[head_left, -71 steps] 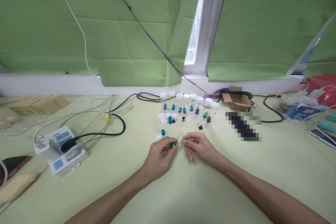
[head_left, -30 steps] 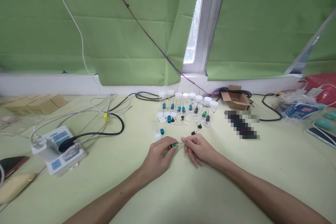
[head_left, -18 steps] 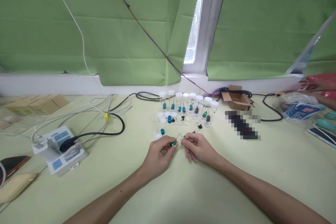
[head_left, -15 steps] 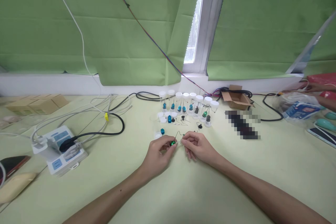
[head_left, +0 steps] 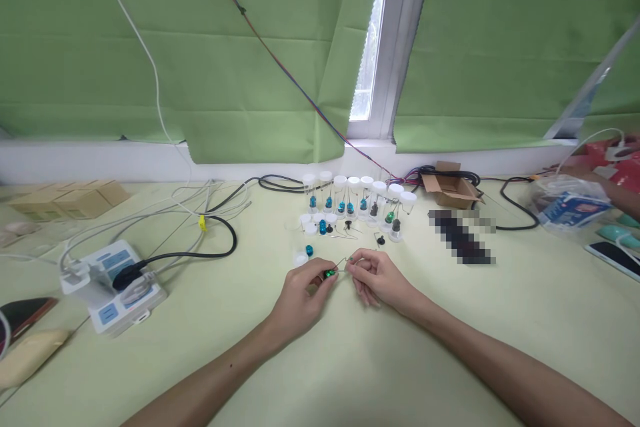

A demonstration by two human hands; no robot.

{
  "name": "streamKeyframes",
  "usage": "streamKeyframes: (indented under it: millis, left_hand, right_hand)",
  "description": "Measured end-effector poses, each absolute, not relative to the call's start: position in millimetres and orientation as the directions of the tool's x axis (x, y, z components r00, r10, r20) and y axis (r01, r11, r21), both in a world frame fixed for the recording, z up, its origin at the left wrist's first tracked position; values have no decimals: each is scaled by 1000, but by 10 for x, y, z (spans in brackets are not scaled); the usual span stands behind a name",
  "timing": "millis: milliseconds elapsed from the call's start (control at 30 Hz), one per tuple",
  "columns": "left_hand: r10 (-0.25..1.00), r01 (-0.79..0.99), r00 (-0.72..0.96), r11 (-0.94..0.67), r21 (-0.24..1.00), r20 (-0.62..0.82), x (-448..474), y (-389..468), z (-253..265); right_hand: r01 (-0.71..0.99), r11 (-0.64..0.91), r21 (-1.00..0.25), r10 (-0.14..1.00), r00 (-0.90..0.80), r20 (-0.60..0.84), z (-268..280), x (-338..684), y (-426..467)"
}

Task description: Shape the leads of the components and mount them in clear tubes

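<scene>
My left hand (head_left: 309, 290) pinches a small shiny green metal part (head_left: 329, 274) between thumb and fingertips. A thin bent wire (head_left: 341, 263) rises from that part toward the other hand. My right hand (head_left: 373, 277) is closed, thumb against forefinger, at the end of a thin pale rod (head_left: 342, 271) that reaches across from the green part. Behind my hands lie a blue metal part (head_left: 309, 250), another blue part (head_left: 323, 227) and a black knob-like piece (head_left: 381, 239). Several clear tubes with white caps (head_left: 354, 181) stand in a row, holding similar coloured parts with bent wires.
To the left, a white power strip (head_left: 107, 310) carries plugs and tangled cables. Yellow boxes (head_left: 70, 199) sit at the back left. An open cardboard box (head_left: 450, 188) stands back right, near a bagged blue package (head_left: 575, 209). Another person's arm (head_left: 617, 190) reaches in at the far right.
The bent wire has swung lower and closer to my right fingers. Both my hands stay nearly in place. At far right, the other person's arm has shifted and a white cable now arches higher.
</scene>
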State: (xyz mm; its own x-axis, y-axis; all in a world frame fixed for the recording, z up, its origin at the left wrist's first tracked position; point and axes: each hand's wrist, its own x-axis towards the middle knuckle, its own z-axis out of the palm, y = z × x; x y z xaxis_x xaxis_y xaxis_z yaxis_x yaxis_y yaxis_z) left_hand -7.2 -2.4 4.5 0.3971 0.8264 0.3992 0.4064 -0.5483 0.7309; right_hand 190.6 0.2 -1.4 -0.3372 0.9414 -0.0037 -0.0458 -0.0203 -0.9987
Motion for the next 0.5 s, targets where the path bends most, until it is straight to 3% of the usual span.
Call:
streamKeyframes:
  millis: [500]
  left_hand:
    - [815,413,416,-565,714,404,-85,-12,27]
  right_hand:
    - [-81,-126,-989,936,-341,-91,-7,1912,4]
